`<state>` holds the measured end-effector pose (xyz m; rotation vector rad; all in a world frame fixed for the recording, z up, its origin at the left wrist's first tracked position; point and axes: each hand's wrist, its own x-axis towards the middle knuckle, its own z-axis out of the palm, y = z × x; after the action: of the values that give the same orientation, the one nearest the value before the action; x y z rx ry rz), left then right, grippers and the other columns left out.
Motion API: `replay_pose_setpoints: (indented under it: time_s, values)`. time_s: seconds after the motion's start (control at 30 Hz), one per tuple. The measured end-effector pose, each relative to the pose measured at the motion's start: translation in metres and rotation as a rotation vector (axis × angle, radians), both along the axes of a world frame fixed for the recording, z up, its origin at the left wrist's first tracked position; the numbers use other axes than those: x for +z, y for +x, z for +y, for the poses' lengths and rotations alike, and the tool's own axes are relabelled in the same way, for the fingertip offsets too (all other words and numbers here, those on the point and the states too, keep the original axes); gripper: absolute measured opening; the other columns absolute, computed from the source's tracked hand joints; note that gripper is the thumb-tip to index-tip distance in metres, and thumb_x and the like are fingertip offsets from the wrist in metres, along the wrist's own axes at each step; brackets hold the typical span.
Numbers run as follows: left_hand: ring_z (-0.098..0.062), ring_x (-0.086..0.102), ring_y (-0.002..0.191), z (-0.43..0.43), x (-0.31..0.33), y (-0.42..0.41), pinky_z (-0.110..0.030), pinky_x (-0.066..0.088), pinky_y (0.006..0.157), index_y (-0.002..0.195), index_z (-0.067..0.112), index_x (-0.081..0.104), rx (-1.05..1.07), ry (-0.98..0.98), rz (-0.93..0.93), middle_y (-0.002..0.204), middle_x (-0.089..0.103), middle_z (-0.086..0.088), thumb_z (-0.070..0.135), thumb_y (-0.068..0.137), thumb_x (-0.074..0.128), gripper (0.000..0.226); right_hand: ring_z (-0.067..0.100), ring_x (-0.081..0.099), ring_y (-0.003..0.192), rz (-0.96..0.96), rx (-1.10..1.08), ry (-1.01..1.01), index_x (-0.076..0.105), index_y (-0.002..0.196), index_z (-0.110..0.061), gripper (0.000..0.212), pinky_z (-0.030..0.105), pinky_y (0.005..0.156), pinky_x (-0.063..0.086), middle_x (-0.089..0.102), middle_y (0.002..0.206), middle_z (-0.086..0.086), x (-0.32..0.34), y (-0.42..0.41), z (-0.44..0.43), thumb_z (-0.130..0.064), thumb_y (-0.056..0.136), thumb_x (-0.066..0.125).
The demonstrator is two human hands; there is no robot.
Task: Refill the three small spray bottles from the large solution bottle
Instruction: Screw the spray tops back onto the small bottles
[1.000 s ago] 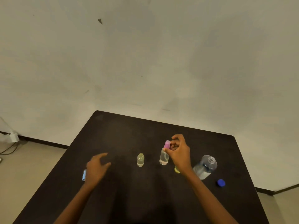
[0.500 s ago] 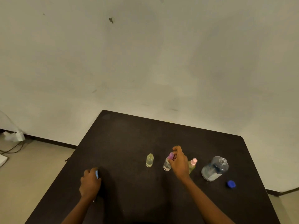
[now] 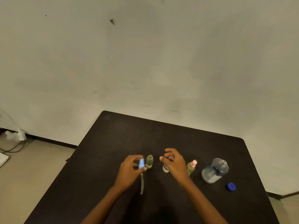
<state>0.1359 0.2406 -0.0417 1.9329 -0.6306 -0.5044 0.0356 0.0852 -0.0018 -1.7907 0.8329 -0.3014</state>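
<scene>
At the far left, off the table, we see a white plug (image 3: 19, 135) against the skirting and dark cables (image 3: 14, 147) trailing over the floor. Before us stands the dark table (image 3: 113, 143), with all the task's things in a loose row across its near half.

Our left hand (image 3: 129, 171) comes first. Its thumb and fingers are curled round a blue spray head (image 3: 141, 163), held upright and clear of the tabletop, with the clear dip tube (image 3: 142, 185) hanging down from it towards us. Just beside that head, on its right, stands the uncapped small bottle (image 3: 149, 161), upright, with yellowish liquid in it and its neck bare.

Next comes our right hand (image 3: 175, 165), raised over the middle small bottle (image 3: 165, 168), whose clear base shows below the palm. The fingers are bent and spread about the purple cap (image 3: 170, 157). We cannot tell whether they pinch the cap or only surround it.

Just right of that wrist stands the green small bottle (image 3: 191, 168), upright and wearing its pink cap (image 3: 193, 163). Further right, apart from it, is the large solution bottle (image 3: 214, 171), clear, standing with its threaded mouth open and some liquid in the bottom. Its blue screw cap (image 3: 231, 186) lies on the table near the bottle's right, closer to us.
</scene>
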Motion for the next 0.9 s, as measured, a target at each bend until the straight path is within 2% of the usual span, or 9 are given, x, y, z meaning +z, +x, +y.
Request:
replay_pose_setpoints:
  time_s: [0.1, 0.23, 0.33, 0.43, 0.5, 0.6, 0.7, 0.77, 0.9]
  values:
    - [0.001, 0.057, 0.093, -0.022, 0.013, -0.020, -0.015, 0.048, 0.080, 0.106, 0.028, 0.060, -0.068, -0.077, -0.129, 0.103, 0.059, 0.013, 0.024, 0.072, 0.075, 0.037, 0.012, 0.063, 0.081, 0.089, 0.125, 0.282, 0.053, 0.104, -0.021, 0.023, 0.026, 0.070, 0.053, 0.065, 0.091, 0.003, 0.014, -0.002, 0.007, -0.011, 0.086, 0.063]
    - [0.000, 0.055, 0.101, -0.035, 0.017, -0.035, -0.025, 0.048, 0.090, 0.109, 0.029, 0.060, -0.116, -0.106, -0.187, 0.106, 0.061, 0.012, 0.032, 0.075, 0.071, 0.036, 0.012, 0.067, 0.074, 0.049, 0.116, 0.317, 0.058, 0.094, -0.017, 0.021, 0.024, 0.065, 0.057, 0.067, 0.086, 0.002, 0.014, -0.009, 0.005, -0.002, 0.082, 0.064]
    - [0.007, 0.038, 0.117, -0.034, 0.014, -0.027, -0.019, 0.034, 0.098, 0.128, 0.040, 0.040, -0.225, -0.057, -0.140, 0.126, 0.045, 0.019, 0.044, 0.066, 0.076, 0.072, 0.014, 0.067, 0.078, 0.049, 0.081, 0.243, 0.058, 0.090, -0.020, 0.023, 0.030, 0.069, 0.058, 0.064, 0.091, 0.006, 0.012, -0.015, -0.002, 0.000, 0.081, 0.065]
    - [-0.005, 0.021, 0.128, -0.031, -0.004, 0.001, -0.028, 0.023, 0.105, 0.144, 0.030, 0.020, -0.152, 0.091, -0.089, 0.137, 0.029, 0.016, 0.041, 0.065, 0.078, 0.098, 0.017, 0.068, 0.080, -0.006, 0.005, 0.266, 0.058, 0.100, -0.016, 0.023, 0.027, 0.064, 0.057, 0.065, 0.097, 0.011, 0.013, -0.024, -0.012, 0.000, 0.084, 0.062]
    - [-0.013, 0.024, 0.133, -0.033, -0.023, 0.016, -0.033, 0.024, 0.109, 0.144, 0.026, 0.023, -0.082, 0.169, -0.039, 0.141, 0.035, 0.009, 0.034, 0.068, 0.078, 0.093, 0.014, 0.067, 0.073, -0.027, -0.016, 0.261, 0.057, 0.103, -0.014, 0.023, 0.019, 0.057, 0.054, 0.067, 0.089, 0.008, 0.017, -0.030, -0.018, -0.001, 0.085, 0.061]
    - [-0.016, 0.035, 0.131, -0.042, -0.047, 0.022, -0.033, 0.030, 0.108, 0.137, 0.023, 0.038, -0.074, 0.244, 0.011, 0.137, 0.046, 0.004, 0.027, 0.070, 0.077, 0.078, 0.013, 0.066, 0.069, -0.042, -0.026, 0.230, 0.053, 0.109, -0.018, 0.029, 0.018, 0.055, 0.053, 0.067, 0.084, 0.007, 0.019, -0.035, -0.026, -0.007, 0.084, 0.064]
    - [-0.012, 0.053, 0.116, -0.054, -0.059, 0.018, -0.027, 0.041, 0.099, 0.123, 0.021, 0.054, -0.069, 0.217, 0.068, 0.121, 0.059, 0.004, 0.020, 0.070, 0.076, 0.057, 0.014, 0.065, 0.066, -0.067, -0.048, 0.202, 0.054, 0.107, -0.022, 0.030, 0.021, 0.055, 0.053, 0.069, 0.081, 0.008, 0.021, -0.038, -0.033, -0.009, 0.082, 0.066]
    - [-0.011, 0.060, 0.104, -0.059, -0.063, 0.016, -0.030, 0.048, 0.095, 0.112, 0.022, 0.060, -0.032, 0.186, 0.106, 0.108, 0.064, 0.006, 0.019, 0.072, 0.075, 0.043, 0.016, 0.065, 0.067, -0.105, -0.060, 0.199, 0.057, 0.104, -0.020, 0.027, 0.023, 0.056, 0.053, 0.070, 0.080, 0.007, 0.025, -0.040, -0.037, -0.006, 0.082, 0.066]
    - [-0.011, 0.062, 0.101, -0.065, -0.063, 0.016, -0.030, 0.050, 0.091, 0.113, 0.020, 0.061, 0.004, 0.152, 0.120, 0.105, 0.067, 0.005, 0.022, 0.076, 0.072, 0.039, 0.018, 0.067, 0.072, -0.177, -0.088, 0.220, 0.064, 0.095, -0.016, 0.019, 0.026, 0.058, 0.053, 0.071, 0.084, 0.008, 0.033, -0.044, -0.046, -0.002, 0.081, 0.065]
